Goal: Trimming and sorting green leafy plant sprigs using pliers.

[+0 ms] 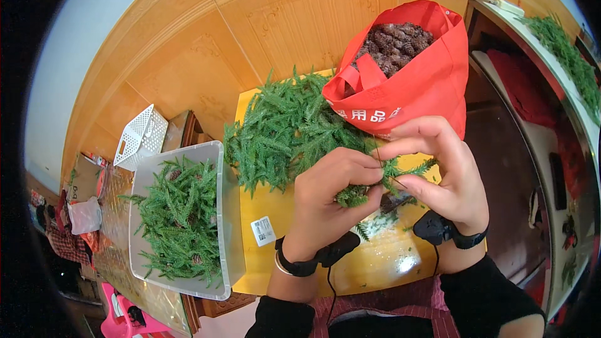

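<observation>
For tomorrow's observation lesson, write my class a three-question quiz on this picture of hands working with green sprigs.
1. True or false: the red bag holds pine cones.
2. What do the left hand and right hand hold together?
   A. a green sprig
   B. a spoon
   C. a cup
3. Where does the clear tub of sprigs lie, left or right of the yellow board?

Key: 1 true. 2 A. 3 left.
</observation>
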Demonstrator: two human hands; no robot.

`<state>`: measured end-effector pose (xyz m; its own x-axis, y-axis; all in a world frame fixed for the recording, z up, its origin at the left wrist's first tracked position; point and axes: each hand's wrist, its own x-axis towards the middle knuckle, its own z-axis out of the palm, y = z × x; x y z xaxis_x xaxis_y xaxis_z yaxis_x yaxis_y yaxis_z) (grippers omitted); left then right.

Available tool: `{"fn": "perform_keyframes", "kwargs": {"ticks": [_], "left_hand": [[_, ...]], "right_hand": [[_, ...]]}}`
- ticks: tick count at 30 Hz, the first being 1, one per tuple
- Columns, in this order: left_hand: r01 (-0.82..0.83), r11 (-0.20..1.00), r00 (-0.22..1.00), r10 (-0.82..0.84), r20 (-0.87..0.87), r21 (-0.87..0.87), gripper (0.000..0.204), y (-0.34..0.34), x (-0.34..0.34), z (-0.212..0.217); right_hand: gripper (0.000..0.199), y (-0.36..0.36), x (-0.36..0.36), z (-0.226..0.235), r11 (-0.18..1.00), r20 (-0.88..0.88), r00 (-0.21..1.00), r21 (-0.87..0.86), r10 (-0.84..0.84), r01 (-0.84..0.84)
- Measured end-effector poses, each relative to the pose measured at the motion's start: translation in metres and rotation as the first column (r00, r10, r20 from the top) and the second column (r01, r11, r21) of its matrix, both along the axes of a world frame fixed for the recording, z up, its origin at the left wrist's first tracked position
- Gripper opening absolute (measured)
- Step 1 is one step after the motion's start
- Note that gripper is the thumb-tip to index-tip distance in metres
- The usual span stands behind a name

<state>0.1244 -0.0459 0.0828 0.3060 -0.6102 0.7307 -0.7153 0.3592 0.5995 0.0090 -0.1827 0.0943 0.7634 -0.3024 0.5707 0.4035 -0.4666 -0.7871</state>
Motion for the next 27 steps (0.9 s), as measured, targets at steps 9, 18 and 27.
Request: {"fn": "perform_keyframes", "kwargs": {"ticks": [9, 18, 27], "left_hand": [[-0.082, 0.995, 0.993, 0.076, 0.093, 0.060, 0.023, 0.001, -0.009, 0.003], [-0.112, 0.991, 0.989, 0.103, 0.107, 0.075, 0.022, 0.001, -0.013, 0.005], [-0.139, 0.990, 0.988, 0.137, 0.068, 0.035, 0.023, 0.000, -0.012, 0.002]], "right_hand": [[0.054, -0.002, -0.004, 0.007, 0.972, -0.067, 0.982, 0.171, 0.176, -0.162], [0.017, -0.009, -0.003, 0.002, 0.991, -0.034, 0.992, 0.040, 0.125, -0.124], [0.014, -0.002, 0.001, 0.004, 1.000, 0.026, 1.000, 0.004, 0.017, -0.017]]}}
